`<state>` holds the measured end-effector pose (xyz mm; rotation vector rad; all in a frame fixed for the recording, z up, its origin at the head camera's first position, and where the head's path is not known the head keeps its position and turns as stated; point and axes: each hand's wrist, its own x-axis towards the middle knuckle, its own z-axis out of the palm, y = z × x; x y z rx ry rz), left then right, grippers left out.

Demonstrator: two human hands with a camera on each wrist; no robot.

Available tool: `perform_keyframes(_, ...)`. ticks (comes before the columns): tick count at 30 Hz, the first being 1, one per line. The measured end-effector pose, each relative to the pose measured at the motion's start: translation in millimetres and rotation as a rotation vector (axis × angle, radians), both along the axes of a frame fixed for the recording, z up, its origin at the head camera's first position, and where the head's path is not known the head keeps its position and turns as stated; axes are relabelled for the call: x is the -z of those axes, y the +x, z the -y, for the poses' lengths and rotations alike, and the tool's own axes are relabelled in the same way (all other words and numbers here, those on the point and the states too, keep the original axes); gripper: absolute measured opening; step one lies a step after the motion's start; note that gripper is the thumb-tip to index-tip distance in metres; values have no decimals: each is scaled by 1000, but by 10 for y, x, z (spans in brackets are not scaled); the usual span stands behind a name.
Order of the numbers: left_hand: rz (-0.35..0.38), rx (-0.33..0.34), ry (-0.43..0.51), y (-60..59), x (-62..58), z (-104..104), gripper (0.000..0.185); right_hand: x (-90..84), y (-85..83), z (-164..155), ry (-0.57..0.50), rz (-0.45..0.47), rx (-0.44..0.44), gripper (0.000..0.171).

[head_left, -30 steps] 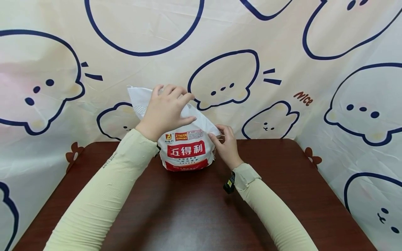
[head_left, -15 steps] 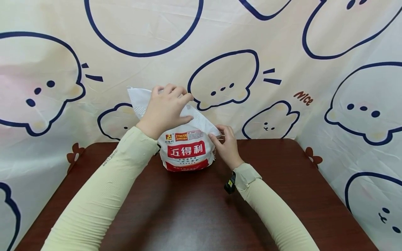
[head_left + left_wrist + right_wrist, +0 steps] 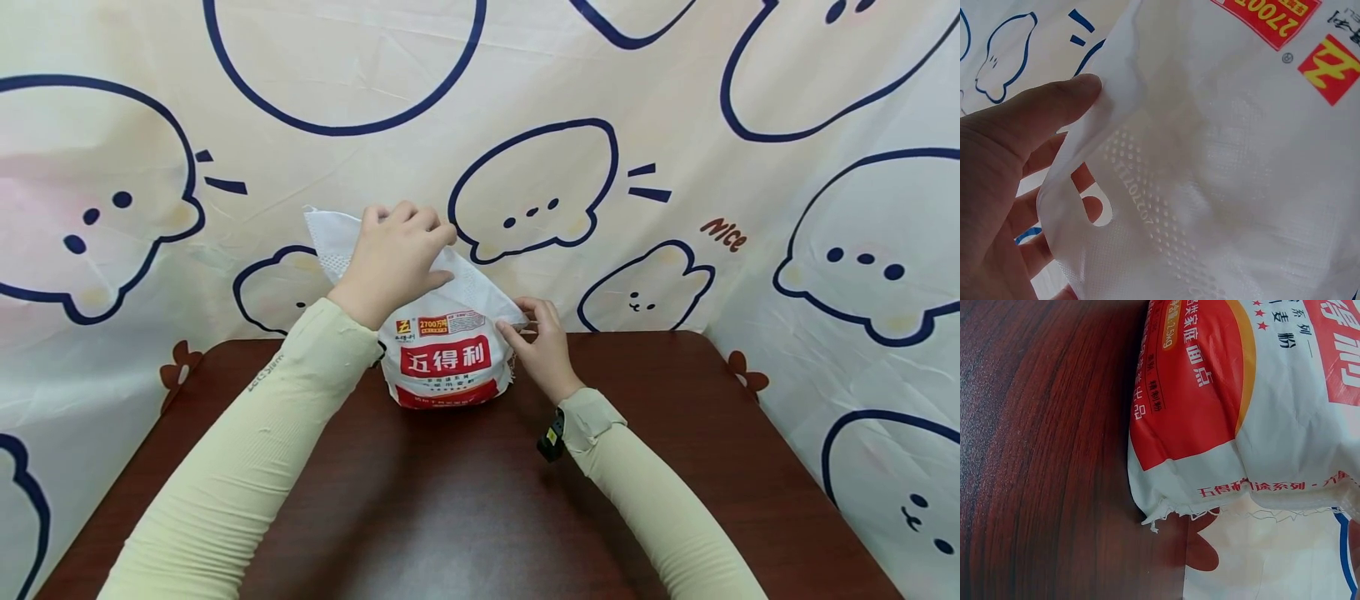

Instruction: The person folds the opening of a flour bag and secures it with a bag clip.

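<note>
A white flour bag point(image 3: 446, 360) with red panels and printed characters stands upright on the table, its slack top slanting down to the right. My left hand point(image 3: 393, 262) grips the bag's top edge. In the left wrist view, the thumb of my left hand point(image 3: 997, 169) lies on the near side and the fingers are behind; some show through an oval cut-out handle hole. My right hand point(image 3: 546, 348) pinches the top's right corner between thumb and fingers. In the right wrist view, the lower part of the flour bag point(image 3: 1191, 406) has a stitched side seam with loose threads.
The dark brown wooden table point(image 3: 450, 508) extends around the bag on every side. Behind and beside it hangs a pale cloth backdrop point(image 3: 360, 167) with blue cartoon outlines. A black wrist device point(image 3: 551, 437) sits at the right cuff.
My left thumb has shifted slightly left, in towards the fingers, along the bag's top. The right hand and the bag stay almost where they were.
</note>
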<state>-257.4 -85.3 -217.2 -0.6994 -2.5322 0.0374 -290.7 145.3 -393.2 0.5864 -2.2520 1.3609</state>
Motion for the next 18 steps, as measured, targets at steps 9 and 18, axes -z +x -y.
perform_keyframes(9, 24, -9, -21, 15, -17, -24, 42, 21, -15, -5, -20, -11, 20, 41)
perform_keyframes(18, 45, -2, -38, 3, -47, -31, 36, 13, -1, 20, -22, -19, 23, 39)
